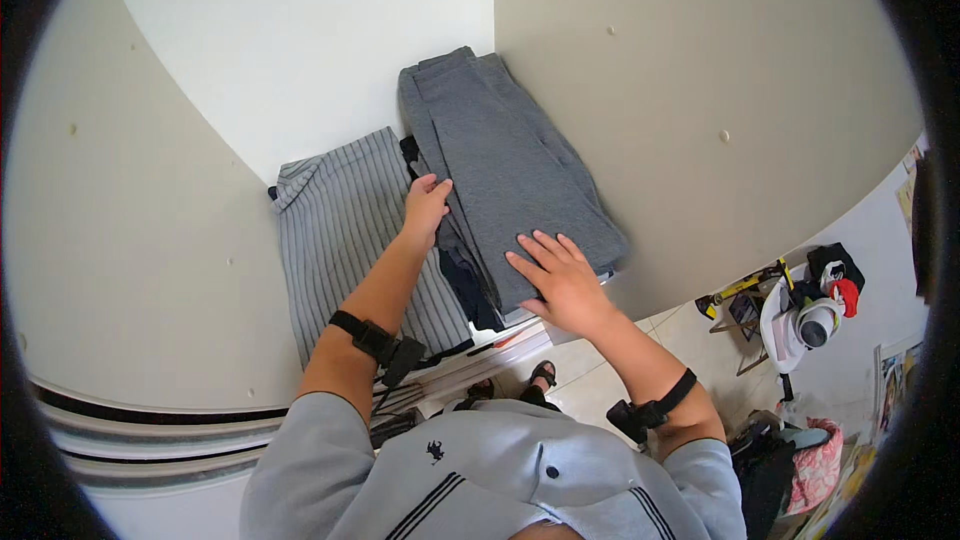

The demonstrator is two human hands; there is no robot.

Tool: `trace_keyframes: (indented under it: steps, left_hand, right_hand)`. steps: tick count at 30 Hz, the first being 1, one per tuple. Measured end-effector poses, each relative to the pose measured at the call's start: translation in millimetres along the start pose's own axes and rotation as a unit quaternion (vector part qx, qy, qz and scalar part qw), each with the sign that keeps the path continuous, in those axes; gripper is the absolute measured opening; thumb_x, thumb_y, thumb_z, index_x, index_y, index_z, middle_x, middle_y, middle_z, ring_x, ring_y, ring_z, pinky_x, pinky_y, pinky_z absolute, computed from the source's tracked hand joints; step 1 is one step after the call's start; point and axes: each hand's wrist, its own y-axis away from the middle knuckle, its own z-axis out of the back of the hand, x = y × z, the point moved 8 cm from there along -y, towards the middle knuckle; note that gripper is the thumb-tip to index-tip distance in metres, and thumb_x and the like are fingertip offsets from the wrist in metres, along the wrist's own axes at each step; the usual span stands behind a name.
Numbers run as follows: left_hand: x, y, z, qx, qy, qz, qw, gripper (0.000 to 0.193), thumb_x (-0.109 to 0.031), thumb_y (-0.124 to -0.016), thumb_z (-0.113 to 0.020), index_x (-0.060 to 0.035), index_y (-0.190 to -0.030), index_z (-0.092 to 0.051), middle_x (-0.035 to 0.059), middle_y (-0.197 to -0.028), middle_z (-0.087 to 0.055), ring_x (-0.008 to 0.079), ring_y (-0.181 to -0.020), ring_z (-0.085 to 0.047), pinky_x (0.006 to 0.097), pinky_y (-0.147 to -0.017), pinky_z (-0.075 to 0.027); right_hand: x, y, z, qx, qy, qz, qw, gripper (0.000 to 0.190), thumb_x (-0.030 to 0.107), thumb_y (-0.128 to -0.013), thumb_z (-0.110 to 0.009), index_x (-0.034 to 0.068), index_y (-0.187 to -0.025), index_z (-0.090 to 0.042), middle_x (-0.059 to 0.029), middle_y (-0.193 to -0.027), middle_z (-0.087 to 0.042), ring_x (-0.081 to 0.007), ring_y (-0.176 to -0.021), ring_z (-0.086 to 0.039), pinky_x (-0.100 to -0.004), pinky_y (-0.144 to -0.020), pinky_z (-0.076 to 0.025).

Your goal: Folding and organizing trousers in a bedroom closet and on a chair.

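A stack of folded dark grey garments [502,157], seemingly trousers, lies in the corner of a cupboard compartment. My right hand [562,281] rests palm down on the near end of the top garment, fingers spread. Along the stack's left edge is my left hand [427,206], its thumb and a finger touching the cloth; whether it pinches the fabric is hidden. To the left sits a folded grey striped garment [345,217], partly under my left forearm. Dark clothing [466,285] shows in the gap between the two piles.
Beige cupboard panels [697,90] flank the clothes on both sides, with a white back wall [322,37] behind. Sliding-door tracks [172,427] run along the front edge. Beyond the right panel, a white chair-like seat [780,330] holds assorted items, and a pile of fabric [814,465] lies nearby.
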Motion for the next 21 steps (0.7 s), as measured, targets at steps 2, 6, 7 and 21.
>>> trace_keyframes:
  steps: [2, 6, 7, 21]
  left_hand:
    - [1.8, -4.5, 1.7, -0.051, 0.020, 0.030, 0.998, 0.053, -0.024, -0.082, -0.057, 0.0021, -0.124, -0.036, 0.0131, -0.116, -0.048, 0.0197, -0.100, -0.049, 0.0328, -0.079, -0.041]
    - [-0.5, -21.0, -7.6, 0.053, 0.148, 0.056, 0.986, 0.053, -0.031, -0.082, -0.057, 0.0007, -0.120, -0.039, 0.0123, -0.108, -0.052, 0.0222, -0.095, -0.050, 0.0315, -0.074, -0.041]
    - [-3.3, -24.6, -8.1, 0.055, 0.148, 0.055, 0.986, 0.053, -0.031, -0.082, -0.057, 0.0007, -0.120, -0.039, 0.0123, -0.108, -0.052, 0.0222, -0.095, -0.050, 0.0315, -0.074, -0.041]
    - [-28.7, -120.1, -17.6, 0.060, 0.138, 0.097, 0.984, 0.061, -0.030, -0.078, -0.064, 0.0068, -0.121, -0.042, 0.0179, -0.120, -0.049, 0.0302, -0.109, -0.048, 0.0406, -0.093, -0.037]
  right_hand:
    - [-1.5, -2.2, 1.9, -0.031, -0.002, -0.001, 1.000, 0.051, 0.031, -0.071, -0.065, 0.009, -0.116, -0.053, -0.0153, -0.125, -0.045, -0.0294, -0.119, -0.038, -0.0439, -0.100, -0.027]
    - [-41.9, -4.8, 21.2, -0.136, -0.178, -0.191, 0.956, 0.042, 0.032, -0.076, -0.062, 0.000, -0.104, -0.058, -0.0211, -0.099, -0.059, -0.0346, -0.095, -0.056, -0.0406, -0.083, -0.044]
    - [-50.6, -6.0, 38.5, -0.214, -0.182, -0.201, 0.938, 0.043, 0.033, -0.080, -0.059, -0.006, -0.098, -0.058, -0.0248, -0.085, -0.060, -0.0389, -0.080, -0.059, -0.0391, -0.071, -0.048]
    - [-13.5, -21.9, 39.0, -0.062, -0.148, 0.038, 0.986, 0.032, 0.026, -0.075, -0.061, 0.005, -0.099, -0.057, -0.0137, -0.100, -0.060, -0.0306, -0.092, -0.057, -0.0380, -0.078, -0.046]
